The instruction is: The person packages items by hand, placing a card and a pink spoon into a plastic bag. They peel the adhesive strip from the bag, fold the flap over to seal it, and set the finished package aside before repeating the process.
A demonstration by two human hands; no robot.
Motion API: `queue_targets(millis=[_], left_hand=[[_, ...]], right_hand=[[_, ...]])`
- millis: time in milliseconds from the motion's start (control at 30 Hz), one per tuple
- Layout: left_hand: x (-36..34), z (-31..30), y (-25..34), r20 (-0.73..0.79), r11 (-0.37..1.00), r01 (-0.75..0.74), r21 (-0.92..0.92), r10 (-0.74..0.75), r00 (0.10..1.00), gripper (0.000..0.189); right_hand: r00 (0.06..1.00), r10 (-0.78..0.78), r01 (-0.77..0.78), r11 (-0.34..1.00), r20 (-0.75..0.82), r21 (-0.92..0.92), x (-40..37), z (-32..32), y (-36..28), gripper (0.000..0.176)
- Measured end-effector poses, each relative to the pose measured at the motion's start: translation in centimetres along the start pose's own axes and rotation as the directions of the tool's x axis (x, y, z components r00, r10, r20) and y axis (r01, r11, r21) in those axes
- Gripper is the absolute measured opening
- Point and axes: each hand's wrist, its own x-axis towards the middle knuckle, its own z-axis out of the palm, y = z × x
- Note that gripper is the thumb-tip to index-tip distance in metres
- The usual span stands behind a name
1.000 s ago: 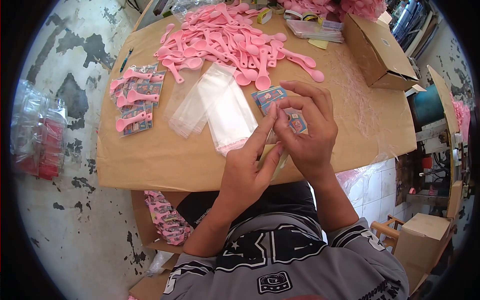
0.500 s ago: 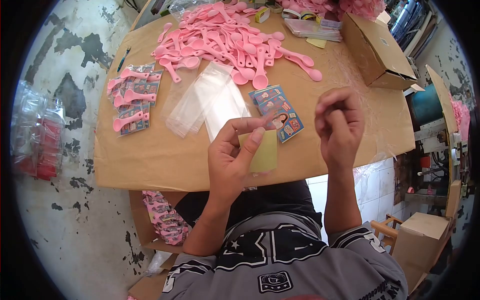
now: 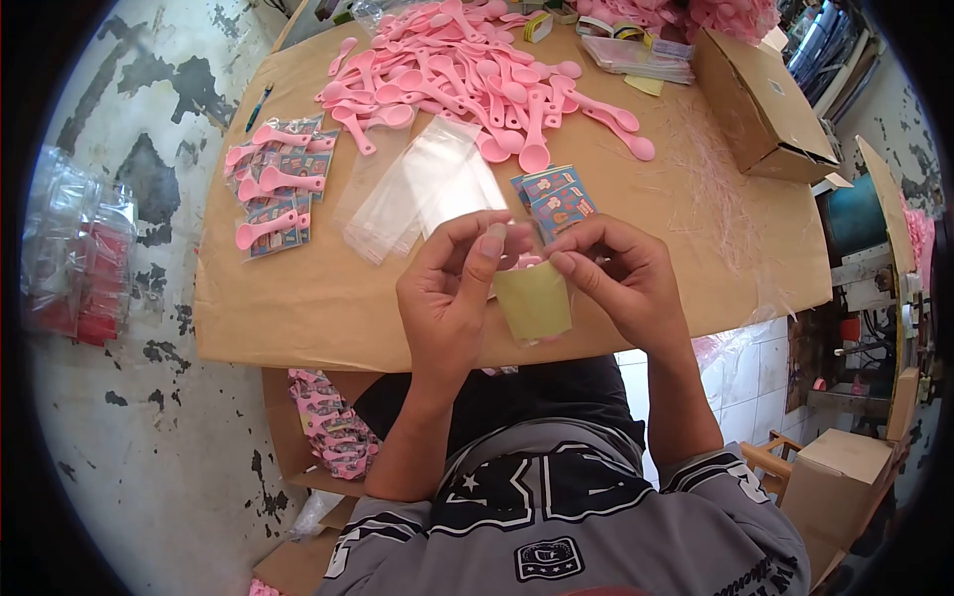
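Note:
My left hand (image 3: 452,273) pinches the upper left of a small clear plastic bag with a yellow-green paper (image 3: 534,301) in it. At the bag's upper right, the thumb and fingers of my right hand (image 3: 631,283) are closed on its edge. A bit of pink shows above the paper between my hands; most of it is hidden. Just beyond my fingers lie blue printed cards (image 3: 558,197). Flat clear plastic bags (image 3: 437,184) are spread to the left of the cards. Farther back is a big heap of pink measuring spoons (image 3: 447,84).
Bagged spoons with cards (image 3: 273,189) lie at the table's left, near a pen (image 3: 258,107). An open cardboard box (image 3: 760,104) stands at the right. Tape rolls and a stack of clear packets (image 3: 636,60) sit at the back. Below the left table edge is a box of packed spoons (image 3: 333,427).
My right hand has come left and down to the bag and now grips its edge. The bag with the yellow-green paper has shifted slightly right and turned.

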Motion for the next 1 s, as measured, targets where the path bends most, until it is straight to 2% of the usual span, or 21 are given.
queue_targets(millis=[133, 233, 333, 433, 467, 567, 600, 733, 800, 900, 1000], left_hand=[[0.1, -0.3, 0.2, -0.027, 0.994, -0.061, 0.087, 0.063, 0.998, 0.029], [0.2, -0.5, 0.7, 0.014, 0.998, -0.014, 0.059, 0.013, 1.0, 0.034], [0.8, -1.3, 0.5, 0.09, 0.936, 0.125, -0.329, -0.101, 0.991, 0.033], [0.7, 0.5, 1.2, 0.094, 0.938, 0.208, -0.277, -0.189, 0.978, 0.038], [0.7, 0.4, 1.0, 0.191, 0.93, 0.249, -0.271, -0.202, 0.961, 0.034], [0.4, -0.2, -0.4, 0.268, 0.978, 0.205, -0.05, -0.184, 0.946, 0.029], [0.4, 0.2, 0.3, 0.236, 0.971, 0.23, -0.061, -0.21, 0.949, 0.024], [0.4, 0.7, 0.3, 0.215, 0.986, 0.153, -0.073, -0.134, 0.967, 0.022], [0.2, 1.0, 0.4, 0.202, 0.991, 0.113, -0.07, -0.097, 0.975, 0.021], [0.1, -0.1, -0.4, 0.28, 0.999, -0.021, 0.027, 0.012, 0.96, 0.017], [0.1, -0.8, -1.2, 0.324, 0.998, -0.048, -0.037, 0.057, 0.944, 0.017]], right_hand=[[1.0, -0.022, 0.022, 0.999, -0.008, -0.029, -0.3, 0.1, 0.2, 0.013], [1.0, -0.006, 0.006, 1.0, -0.026, 0.022, -0.3, 0.0, -0.1, 0.014], [0.999, -0.013, 0.014, 1.0, -0.048, 0.022, -0.5, -0.5, 0.1, 0.015], [0.996, -0.037, 0.043, 0.997, -0.08, 0.067, -0.6, -0.8, 0.0, 0.015], [0.995, -0.037, 0.044, 0.996, -0.094, 0.073, -0.5, -1.0, 0.1, 0.016], [0.991, -0.041, 0.051, 0.995, -0.124, 0.083, -0.6, -1.3, 0.1, 0.017], [0.991, -0.046, 0.057, 0.995, -0.123, 0.081, -0.6, -1.4, -0.1, 0.017], [0.988, -0.079, 0.088, 0.994, -0.129, 0.066, -0.7, -1.6, -0.1, 0.019], [0.992, -0.079, 0.09, 0.989, -0.097, 0.117, -0.9, -2.0, -0.6, 0.017], [0.992, -0.126, 0.128, 0.983, -0.03, 0.134, -0.8, -2.9, -0.3, 0.012], [0.99, -0.141, 0.14, 0.981, 0.001, 0.135, -0.8, -3.1, -0.2, 0.012]])
